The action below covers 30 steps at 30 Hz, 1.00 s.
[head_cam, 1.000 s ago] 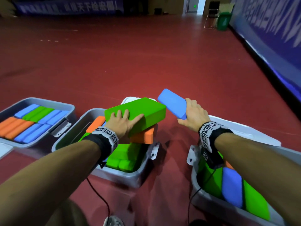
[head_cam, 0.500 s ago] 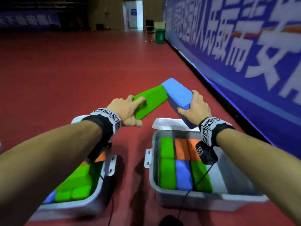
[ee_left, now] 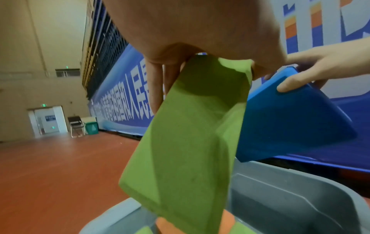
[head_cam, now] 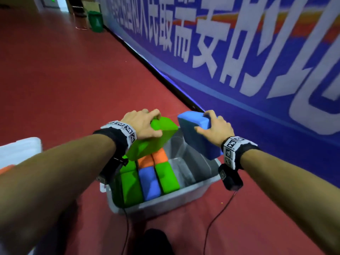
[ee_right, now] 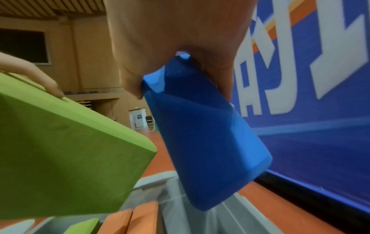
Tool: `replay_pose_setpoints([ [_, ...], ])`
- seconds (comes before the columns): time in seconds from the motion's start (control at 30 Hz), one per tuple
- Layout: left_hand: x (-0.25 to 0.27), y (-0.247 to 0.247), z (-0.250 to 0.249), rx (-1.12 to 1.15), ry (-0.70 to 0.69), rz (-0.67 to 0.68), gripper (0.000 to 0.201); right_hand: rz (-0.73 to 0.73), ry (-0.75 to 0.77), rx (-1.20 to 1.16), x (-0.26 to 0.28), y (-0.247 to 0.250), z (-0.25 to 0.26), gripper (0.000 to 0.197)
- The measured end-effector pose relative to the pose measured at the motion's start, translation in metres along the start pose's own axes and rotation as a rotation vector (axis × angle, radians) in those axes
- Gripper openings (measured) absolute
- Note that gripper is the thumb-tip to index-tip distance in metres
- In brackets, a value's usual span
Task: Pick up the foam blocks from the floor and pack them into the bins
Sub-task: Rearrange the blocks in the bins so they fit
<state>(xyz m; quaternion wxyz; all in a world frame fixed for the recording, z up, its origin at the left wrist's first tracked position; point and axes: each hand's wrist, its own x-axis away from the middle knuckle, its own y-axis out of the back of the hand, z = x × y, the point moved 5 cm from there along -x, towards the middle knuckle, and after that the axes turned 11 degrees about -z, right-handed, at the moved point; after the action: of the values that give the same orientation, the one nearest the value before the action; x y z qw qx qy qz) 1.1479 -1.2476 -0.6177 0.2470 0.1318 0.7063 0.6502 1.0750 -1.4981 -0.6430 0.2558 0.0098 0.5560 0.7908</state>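
My left hand (head_cam: 145, 124) grips a green foam block (head_cam: 152, 138) by its top end, tilted over the grey bin (head_cam: 165, 203). My right hand (head_cam: 213, 127) grips a blue foam block (head_cam: 195, 133), tilted above the bin's empty right side. In the left wrist view the green block (ee_left: 186, 142) hangs from my fingers over the bin (ee_left: 300, 197), with the blue block (ee_left: 290, 123) beside it. The right wrist view shows the blue block (ee_right: 202, 134) pinched between thumb and fingers. Green, blue and orange blocks (head_cam: 149, 181) fill the bin's left part.
A blue banner wall (head_cam: 239, 61) runs close along the right, with a black base strip. A white bin lid (head_cam: 20, 150) lies at the left. Cables (head_cam: 217, 218) trail over the red floor. A green waste bin (head_cam: 95, 21) and a chair stand far off.
The view has turned right and down onto the right-hand bin. Both hands have come lower with their blocks, which now hang tilted just above that bin.
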Motion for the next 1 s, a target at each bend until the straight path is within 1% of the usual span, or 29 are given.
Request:
replay_pose_setpoints([
  [0.1, -0.007, -0.039, -0.013, 0.042, -0.007, 0.029, 0.05, 0.042, -0.064, 0.003, 0.01, -0.028, -0.023, 0.06],
  [0.2, -0.014, -0.068, -0.012, 0.054, -0.007, 0.053, 0.05, 0.113, -0.092, 0.057, 0.012, -0.053, -0.036, 0.061],
  [0.3, -0.027, -0.081, 0.001, 0.109, 0.104, 0.022, 0.054, 0.2, -0.045, 0.109, 0.002, -0.079, -0.037, 0.061],
  [0.37, -0.035, -0.085, 0.009, 0.149, 0.192, 0.042, 0.063, 0.275, 0.005, 0.133, -0.004, -0.097, -0.034, 0.061],
  [0.4, -0.039, -0.087, 0.012, 0.161, 0.214, 0.062, 0.069, 0.306, 0.027, 0.141, -0.007, -0.108, -0.031, 0.06],
  [0.47, -0.046, -0.087, 0.016, 0.175, 0.221, 0.088, 0.082, 0.362, 0.064, 0.162, -0.011, -0.129, -0.023, 0.061],
  [0.5, -0.049, -0.087, 0.017, 0.189, 0.218, 0.095, 0.085, 0.39, 0.081, 0.169, -0.013, -0.14, -0.019, 0.061],
  [0.6, -0.061, -0.088, 0.021, 0.231, 0.228, 0.128, 0.081, 0.481, 0.092, 0.22, -0.017, -0.177, -0.013, 0.064],
  [0.67, -0.069, -0.087, 0.022, 0.21, 0.222, 0.13, 0.078, 0.542, 0.079, 0.258, -0.016, -0.199, -0.012, 0.066],
  [0.8, -0.079, -0.09, 0.024, 0.202, 0.239, 0.116, 0.073, 0.679, 0.066, 0.267, -0.007, -0.244, -0.018, 0.051],
  [0.83, -0.081, -0.09, 0.023, 0.199, 0.246, 0.113, 0.072, 0.712, 0.056, 0.275, -0.006, -0.252, -0.023, 0.052],
  [0.93, -0.086, -0.093, 0.021, 0.198, 0.262, 0.123, 0.072, 0.805, 0.048, 0.365, -0.006, -0.265, -0.036, 0.07],
  [1.0, -0.09, -0.093, 0.02, 0.209, 0.252, 0.121, 0.071, 0.847, 0.071, 0.415, -0.006, -0.265, -0.036, 0.071],
])
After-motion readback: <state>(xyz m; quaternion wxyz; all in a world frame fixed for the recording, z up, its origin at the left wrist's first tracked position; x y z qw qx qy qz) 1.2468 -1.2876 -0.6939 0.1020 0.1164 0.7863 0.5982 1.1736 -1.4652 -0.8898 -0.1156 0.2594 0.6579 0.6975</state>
